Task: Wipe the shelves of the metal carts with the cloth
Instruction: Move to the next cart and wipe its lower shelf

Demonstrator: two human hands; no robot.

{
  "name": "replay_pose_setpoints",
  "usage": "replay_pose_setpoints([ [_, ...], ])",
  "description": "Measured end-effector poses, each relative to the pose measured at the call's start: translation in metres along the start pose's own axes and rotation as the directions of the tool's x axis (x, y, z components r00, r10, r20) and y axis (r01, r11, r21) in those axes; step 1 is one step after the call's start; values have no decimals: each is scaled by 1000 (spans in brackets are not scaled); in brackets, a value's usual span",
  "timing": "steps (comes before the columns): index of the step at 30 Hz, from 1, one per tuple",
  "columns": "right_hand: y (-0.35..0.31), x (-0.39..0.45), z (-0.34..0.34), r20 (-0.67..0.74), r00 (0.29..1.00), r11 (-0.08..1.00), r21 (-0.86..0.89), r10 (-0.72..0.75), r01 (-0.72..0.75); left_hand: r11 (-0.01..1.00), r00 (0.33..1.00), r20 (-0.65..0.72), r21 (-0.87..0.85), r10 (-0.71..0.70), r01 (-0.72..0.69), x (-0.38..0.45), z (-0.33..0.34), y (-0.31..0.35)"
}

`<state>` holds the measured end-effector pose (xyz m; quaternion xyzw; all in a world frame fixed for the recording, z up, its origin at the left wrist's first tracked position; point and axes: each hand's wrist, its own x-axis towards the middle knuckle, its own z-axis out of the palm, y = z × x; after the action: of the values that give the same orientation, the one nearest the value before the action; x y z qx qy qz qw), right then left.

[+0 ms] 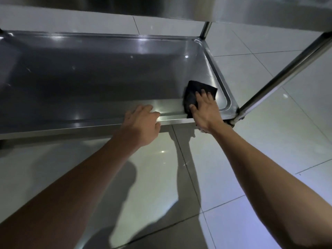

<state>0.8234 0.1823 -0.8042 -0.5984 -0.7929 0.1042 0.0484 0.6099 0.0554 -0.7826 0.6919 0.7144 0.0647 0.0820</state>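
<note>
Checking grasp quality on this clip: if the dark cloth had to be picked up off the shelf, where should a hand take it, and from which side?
Probably the far corner of the cloth, approached from above. It lies bare and flat on the shelf, while the right hand presses the nearer part and the raised rim crowds the right side.

Both forearms are bare to the left hand (142,123) and right hand (204,112), sleeveless.
</note>
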Motion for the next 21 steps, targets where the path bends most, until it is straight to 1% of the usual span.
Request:
replay_pose_setpoints([
  [2,25,25,-6,16,998,998,2,61,-61,1000,993,-115,-9,-12,11,4,7,5],
  [3,34,36,-7,20,997,997,3,77,-77,1000,988,-156,-27,-4,0,4,8,5],
  [4,40,45,-8,24,997,997,1,75,-75,999,986,-167,-37,3,-9,6,8,4],
  [7,28,54,-1,40,999,1000,31,-1,-1,999,997,-80,-32,7,-9,8,5,1],
  [11,-33,33,12,45,977,978,39,-208,206,999,999,-38,-31,-7,6,9,-1,3],
  [13,-61,14,16,38,959,959,58,-280,278,1000,1000,-17,-13,-25,24,8,-2,3],
  [15,-72,-5,17,22,953,950,92,-301,298,999,999,-12,19,-44,44,3,0,-1],
  [18,-64,-35,9,-4,954,946,125,-300,299,1000,999,41,14,-29,28,-7,2,-9],
  [21,-50,-67,6,-25,938,937,27,-347,347,998,997,50,-20,-51,52,-16,-1,-14],
])
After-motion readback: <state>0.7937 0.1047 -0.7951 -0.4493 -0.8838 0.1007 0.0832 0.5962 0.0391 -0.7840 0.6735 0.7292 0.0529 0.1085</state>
